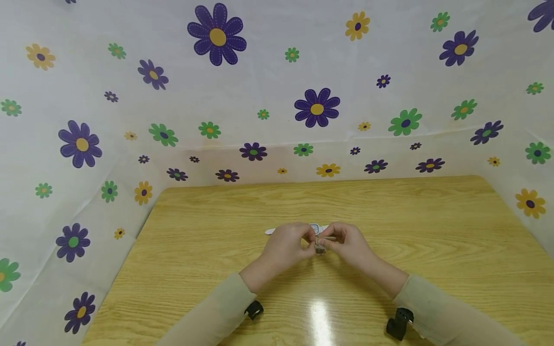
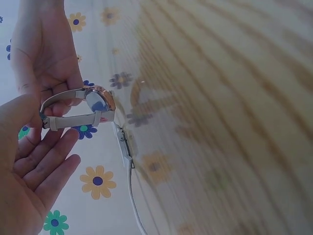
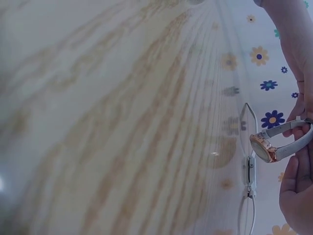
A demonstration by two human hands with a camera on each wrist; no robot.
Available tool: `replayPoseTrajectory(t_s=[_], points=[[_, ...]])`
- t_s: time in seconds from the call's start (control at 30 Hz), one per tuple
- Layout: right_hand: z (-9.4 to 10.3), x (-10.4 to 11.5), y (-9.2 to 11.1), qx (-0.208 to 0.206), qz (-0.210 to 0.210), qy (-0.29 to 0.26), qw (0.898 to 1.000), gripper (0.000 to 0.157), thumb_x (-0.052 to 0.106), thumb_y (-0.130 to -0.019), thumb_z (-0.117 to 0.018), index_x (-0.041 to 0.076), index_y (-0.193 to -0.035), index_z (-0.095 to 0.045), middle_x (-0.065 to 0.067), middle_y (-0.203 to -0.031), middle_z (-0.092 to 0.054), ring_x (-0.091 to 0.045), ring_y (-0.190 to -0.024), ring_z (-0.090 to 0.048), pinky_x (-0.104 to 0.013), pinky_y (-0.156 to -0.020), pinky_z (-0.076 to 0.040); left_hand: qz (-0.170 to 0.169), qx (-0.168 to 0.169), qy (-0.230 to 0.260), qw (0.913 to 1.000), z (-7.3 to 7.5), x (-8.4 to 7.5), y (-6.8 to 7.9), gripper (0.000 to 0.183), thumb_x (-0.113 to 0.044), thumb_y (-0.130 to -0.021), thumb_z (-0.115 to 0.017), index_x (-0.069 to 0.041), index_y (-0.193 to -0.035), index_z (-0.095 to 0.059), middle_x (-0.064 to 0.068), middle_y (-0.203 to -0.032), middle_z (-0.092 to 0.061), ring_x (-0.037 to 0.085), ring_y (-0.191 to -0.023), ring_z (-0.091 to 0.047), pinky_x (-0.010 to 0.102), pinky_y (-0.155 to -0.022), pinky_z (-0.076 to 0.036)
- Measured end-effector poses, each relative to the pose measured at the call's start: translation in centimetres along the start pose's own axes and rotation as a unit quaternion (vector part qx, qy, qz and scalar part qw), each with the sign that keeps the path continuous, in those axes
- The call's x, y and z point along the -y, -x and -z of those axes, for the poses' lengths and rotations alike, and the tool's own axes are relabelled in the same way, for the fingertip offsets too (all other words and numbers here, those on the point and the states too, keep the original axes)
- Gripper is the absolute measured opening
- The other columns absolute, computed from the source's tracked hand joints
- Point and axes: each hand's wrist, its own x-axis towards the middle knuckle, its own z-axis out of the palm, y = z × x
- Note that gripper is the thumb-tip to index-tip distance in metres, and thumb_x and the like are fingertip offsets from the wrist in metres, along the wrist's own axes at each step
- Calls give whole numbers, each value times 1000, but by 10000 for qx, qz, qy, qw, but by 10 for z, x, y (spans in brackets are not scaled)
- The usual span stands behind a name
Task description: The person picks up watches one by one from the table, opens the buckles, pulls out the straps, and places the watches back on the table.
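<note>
Your two hands meet over the middle of the wooden table (image 1: 216,216), and between them you hold a wristwatch (image 2: 100,102) with a rose-gold case and a pale grey-white strap. Your left hand (image 1: 289,245) and your right hand (image 1: 348,242) each pinch the strap, one on either side of the case, so the watch hangs just above the tabletop rather than lying on it. From the left wrist view the strap curves in a loop from the case back toward your fingers (image 2: 46,161), which lie fairly straight beneath it, while the other hand grips the strap's upper run. From the right wrist view the case (image 3: 264,148) faces down toward the table with the strap running off to the palms.

Just behind your hands a second watch (image 1: 315,228), white with a small rectangular face, lies flat on the table with its strap stretched out to the left. A white cloth printed with purple, green and yellow flowers (image 1: 216,34) surrounds the table on three sides.
</note>
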Motion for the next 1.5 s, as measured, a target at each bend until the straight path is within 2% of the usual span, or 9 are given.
replayPoseTrajectory(t_s=[0.17, 0.37, 0.53, 0.73, 0.9, 1.13, 1.27, 1.37, 1.5], points=[[-1, 1, 1, 19, -45, -75, 10000, 8, -3, -100, -69, -9, -105, -71, -25, -114, -74, -40, -114, -74, -25, -92, -63, -98, -80, -158, 9998, -1, 1, 0, 9, -2, -85, -78, -9, -86, -73, 2, -85, -78, 14, -81, -77, 17, -65, -53], [-3, 0, 0, -34, -128, -21, 9999, 11, 1, -100, -70, -8, -106, -72, -22, -112, -75, -42, -115, -74, -29, -93, -64, -206, -136, -323, 9992, -2, 0, 0, 10, -2, -84, -80, -9, -85, -73, 1, -83, -77, 14, -79, -76, 18, -65, -54], [-3, -2, 0, -18, 11, 53, 10000, 10, -1, -99, -68, -9, -103, -72, -24, -109, -76, -43, -114, -74, -32, -94, -64, -272, -126, -463, 9985, -2, -3, -1, 11, -2, -82, -80, -11, -83, -72, 0, -80, -76, 13, -76, -75, 18, -65, -55], [-4, -2, 0, 63, 150, 11, 9999, 10, -2, -99, -66, -11, -102, -70, -25, -108, -76, -30, -105, -77, -23, -88, -61, -311, -153, -557, 9978, -1, -5, -2, 13, -2, -81, -81, -12, -81, -72, -2, -78, -76, 10, -71, -72, 16, -62, -51], [-3, 0, 0, 12, 122, 38, 9999, 13, 3, -102, -67, -9, -105, -72, -24, -108, -76, -17, -96, -76, -24, -85, -61, -324, -274, -678, 9968, 0, -1, -2, 14, -4, -79, -81, -13, -80, -71, -3, -77, -74, 7, -68, -68, 15, -61, -50], [-3, 5, -1, -86, -4, 80, 9999, 13, 4, -101, -71, -7, -105, -75, -22, -108, -77, -15, -91, -73, -20, -80, -60, -453, -297, -745, 9957, -1, 3, -2, 15, -3, -79, -82, -12, -81, -70, -3, -75, -72, 5, -65, -64, 13, -60, -49], [-2, 5, 0, -149, -64, 131, 9998, 11, 3, -100, -72, -6, -104, -76, -22, -108, -77, -10, -92, -73, -19, -81, -60, -344, -284, -668, 9968, -1, 4, -1, 14, -1, -79, -78, -11, -81, -69, -2, -74, -71, 4, -63, -60, 13, -58, -45], [-2, 6, 0, -157, -92, 117, 9998, 11, 3, -100, -72, -7, -104, -76, -22, -108, -77, -8, -92, -74, -19, -81, -61, -238, -281, -573, 9977, -1, 5, -1, 15, -1, -80, -77, -12, -81, -68, -2, -75, -71, 5, -65, -62, 13, -59, -45], [-1, 6, -1, -142, -124, 48, 9998, 13, 3, -100, -72, -7, -105, -76, -22, -109, -77, -10, -92, -74, -19, -81, -60, -139, -268, -280, 9992, -3, 6, 0, 14, -2, -82, -78, -12, -83, -69, 0, -80, -74, 11, -75, -74, 14, -61, -48]])
